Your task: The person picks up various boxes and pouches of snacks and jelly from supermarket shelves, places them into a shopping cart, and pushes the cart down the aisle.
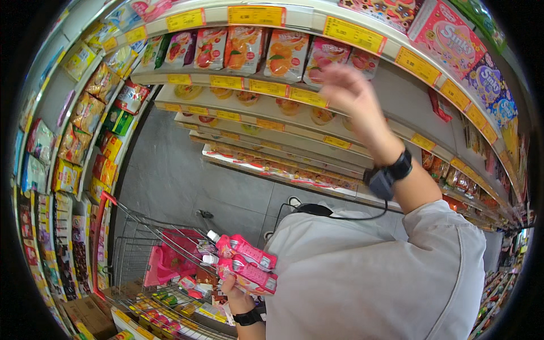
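Note:
My left hand [235, 291] grips two pink spouted pouches with white caps, held side by side in front of my shirt. The upper pouch [251, 251] lies just above the lower pouch [250, 277], and my fingers are mostly hidden under the lower one. My right hand [346, 87] is raised before the shelf, blurred, its fingers loosely apart and nothing visible in them. Behind it stands a pink fruit-print pouch [319, 55], partly covered by the fingers. An orange-print pouch [287, 55] is to the left of that one in the same row.
A wire shopping cart [127, 250] with a red handle [98, 242] stands at my left, holding a pink basket [170, 259]. Jelly cups [247, 97] line a lower shelf. Snack bags [89, 112] fill the left shelves. A cardboard box [91, 314] sits below the cart handle.

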The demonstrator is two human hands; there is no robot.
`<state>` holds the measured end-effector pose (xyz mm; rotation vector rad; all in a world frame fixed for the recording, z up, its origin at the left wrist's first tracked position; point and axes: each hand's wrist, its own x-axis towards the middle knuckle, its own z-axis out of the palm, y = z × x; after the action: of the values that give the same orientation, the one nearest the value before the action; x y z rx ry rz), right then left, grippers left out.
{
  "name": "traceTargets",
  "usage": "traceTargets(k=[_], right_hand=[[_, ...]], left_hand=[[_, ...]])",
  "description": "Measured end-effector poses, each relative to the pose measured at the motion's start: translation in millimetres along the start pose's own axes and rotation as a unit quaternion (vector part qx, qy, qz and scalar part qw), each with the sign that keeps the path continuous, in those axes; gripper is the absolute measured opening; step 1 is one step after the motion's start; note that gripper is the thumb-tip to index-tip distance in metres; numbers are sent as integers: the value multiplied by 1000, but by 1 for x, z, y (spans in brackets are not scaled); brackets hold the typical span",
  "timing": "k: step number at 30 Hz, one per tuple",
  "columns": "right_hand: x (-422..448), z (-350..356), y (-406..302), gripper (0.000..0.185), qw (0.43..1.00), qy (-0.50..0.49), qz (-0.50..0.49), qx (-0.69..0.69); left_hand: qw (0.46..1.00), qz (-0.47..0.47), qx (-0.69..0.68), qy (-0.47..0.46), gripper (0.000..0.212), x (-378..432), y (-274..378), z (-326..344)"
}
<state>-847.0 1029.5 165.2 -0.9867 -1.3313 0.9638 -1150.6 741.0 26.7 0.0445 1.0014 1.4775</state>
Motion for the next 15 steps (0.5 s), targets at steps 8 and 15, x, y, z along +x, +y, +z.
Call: traceTargets(k=[8,15], right_hand=[[89,-46,32,43,988,134,70,-43],[132,-60,74,49,996,73,25,-45]], left_hand=[[994,-7,111,5,45,-23,8,-39],[991,59,90,77,50,-21,3,-27]])
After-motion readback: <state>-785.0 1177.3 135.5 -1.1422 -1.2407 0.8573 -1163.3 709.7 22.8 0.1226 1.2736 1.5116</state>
